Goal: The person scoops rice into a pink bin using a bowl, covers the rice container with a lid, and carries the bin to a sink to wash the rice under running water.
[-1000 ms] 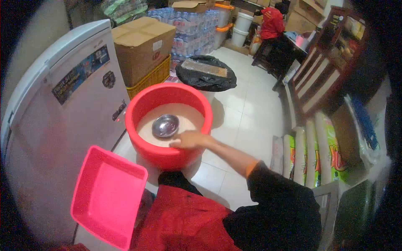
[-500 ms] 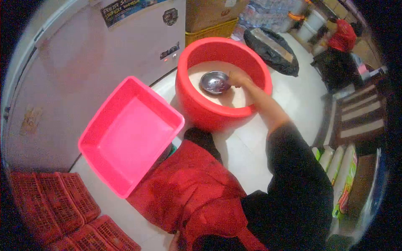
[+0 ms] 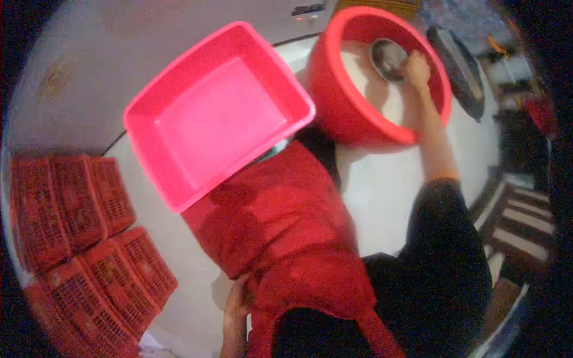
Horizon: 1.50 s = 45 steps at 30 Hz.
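Note:
My right hand (image 3: pixel 417 70) reaches into a big round red tub (image 3: pixel 352 110) and is closed on the near edge of a shiny metal bowl (image 3: pixel 388 58). The bowl is tilted over a pale, cream-coloured mass (image 3: pixel 391 104) inside the tub. Down at the bottom, my left hand (image 3: pixel 239 295) rests against the side of the red apron (image 3: pixel 286 227) on my lap, its fingers mostly hidden by the cloth. A bright pink rectangular basin (image 3: pixel 221 113) stands beyond my knees, left of the tub, with nothing visible in it.
Stacked red plastic crates (image 3: pixel 77 209) stand on the floor at the left. A white freezer (image 3: pixel 179 36) rises behind the pink basin. Right of the tub lies a black plastic bag (image 3: pixel 459 71), and a striped wooden piece (image 3: pixel 519 218) sits at the far right.
The view has turned down and left, so the tub and basin sit higher in it. The metal bowl has tipped in my right hand. More of my left hand shows.

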### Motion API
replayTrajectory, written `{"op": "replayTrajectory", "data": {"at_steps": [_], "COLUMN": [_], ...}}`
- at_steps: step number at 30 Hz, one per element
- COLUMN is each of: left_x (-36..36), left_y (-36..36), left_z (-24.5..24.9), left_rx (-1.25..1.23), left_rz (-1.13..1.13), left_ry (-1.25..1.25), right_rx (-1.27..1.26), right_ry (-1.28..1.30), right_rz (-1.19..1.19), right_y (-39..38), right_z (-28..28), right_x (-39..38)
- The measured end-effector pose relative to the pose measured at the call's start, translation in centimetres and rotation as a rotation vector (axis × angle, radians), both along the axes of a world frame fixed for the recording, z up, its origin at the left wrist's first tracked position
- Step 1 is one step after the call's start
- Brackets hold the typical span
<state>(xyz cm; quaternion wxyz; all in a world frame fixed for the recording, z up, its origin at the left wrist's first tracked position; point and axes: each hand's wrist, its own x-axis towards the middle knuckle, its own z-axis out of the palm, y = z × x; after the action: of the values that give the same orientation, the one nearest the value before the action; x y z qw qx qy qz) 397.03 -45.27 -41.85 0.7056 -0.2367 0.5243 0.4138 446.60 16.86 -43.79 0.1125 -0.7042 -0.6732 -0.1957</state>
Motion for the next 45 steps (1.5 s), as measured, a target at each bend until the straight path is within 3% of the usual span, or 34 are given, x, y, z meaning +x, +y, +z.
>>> {"op": "replayTrajectory", "data": {"at_steps": [1, 3, 5, 6, 11, 13, 14, 16, 17, 19, 22, 23, 25, 26, 28, 30, 32, 35, 38, 39, 41, 43, 45], "left_x": [0.0, 1.4, 2.4, 1.3, 0.5, 0.1, 0.3, 0.6, 0.8, 1.0, 1.0, 1.2, 1.1, 1.1, 1.0, 1.1, 1.6, 0.5, 0.9, 1.2, 1.1, 1.1, 1.5], "left_y": [-0.5, 2.7, 3.9, 3.9, 1.6, 1.0, 1.1, 1.1, 1.2, 1.1, 1.5, 2.0, 2.1, 2.0, 1.7, 1.1, 2.2, -0.1, 0.1, 0.5, -0.5, -0.5, -0.1], "left_z": [-1.7, 3.4, 6.6, 3.0, 0.1, -0.4, 0.4, 0.2, 0.1, 0.0, 0.0, 0.7, 1.4, 1.4, 1.0, 0.2, 1.3, -1.3, -0.5, 0.2, -0.7, -1.4, -1.7], "left_rx": [0.046, 0.095, 0.3, 0.04, 0.026, 0.012, 0.013, 0.007, 0.026, 0.044, 0.072, 0.046, 0.015, 0.028, 0.036, 0.057, 0.056, 0.048, 0.061, 0.077, 0.037, -0.002, 0.043], "left_rz": [0.031, -0.063, -0.127, -0.002, 0.01, 0.032, 0.059, 0.082, 0.078, 0.072, 0.062, 0.043, 0.021, 0.03, 0.033, 0.101, 0.08, 0.109, 0.156, 0.129, 0.189, 0.241, 0.269], "left_ry": [-0.01, 0.072, 0.327, 0.074, 0.064, 0.065, 0.033, -0.011, 0.029, 0.069, 0.023, 0.05, 0.075, 0.101, 0.125, 0.04, 0.052, 0.061, 0.103, 0.155, 0.092, 0.04, 0.006], "right_rx": [0.141, 0.119, -0.037, -0.132, -0.332, -0.564, -0.56, -0.702, -0.703, -0.804, -0.731, -0.727, -0.313, -0.28, -0.256, -0.228, -0.37, -0.756, -0.63, -0.634, -0.857, -0.952, -1.008], "right_ry": [0.002, 0.006, 0.046, 0.02, -0.085, 0.084, 0.085, 0.655, 0.655, 1.536, 1.276, 1.274, 0.185, 0.206, 0.146, 0.084, -0.044, 0.428, 0.196, 0.186, 0.545, 0.656, 0.72], "right_rz": [0.011, -0.052, -0.084, -0.089, -0.065, -0.028, -0.029, 0.105, 0.102, 0.176, 0.349, 0.349, 0.025, -0.089, -0.118, -0.147, 0.011, 0.14, 0.393, 0.411, 0.056, 0.233, 0.324], "right_y": [0.3, -1.7, -1.8, -2.1, -1.9, -1.0, -0.9, -1.4, -1.1, 0.3, -5.5, -3.9, 0.2, -2.3, -2.4, -2.1, 0.0, -9.3, -3.3, -4.6, -8.1, -2.4, -2.2], "right_z": [-0.5, 1.4, 1.3, 1.1, -0.9, -0.6, -0.3, -1.5, -3.4, -7.2, 3.6, 2.4, -0.8, 2.7, 2.0, -0.4, -4.6, 8.5, -2.6, -0.1, 4.6, -7.2, -8.0], "right_x": [0.8, -1.1, -1.6, -2.1, -3.8, -3.0, -2.3, -0.6, 0.5, 2.6, -5.1, -3.6, 0.1, -2.8, -2.6, -1.7, -0.7, -12.3, -2.2, -4.8, -9.0, 0.1, -0.2]}}
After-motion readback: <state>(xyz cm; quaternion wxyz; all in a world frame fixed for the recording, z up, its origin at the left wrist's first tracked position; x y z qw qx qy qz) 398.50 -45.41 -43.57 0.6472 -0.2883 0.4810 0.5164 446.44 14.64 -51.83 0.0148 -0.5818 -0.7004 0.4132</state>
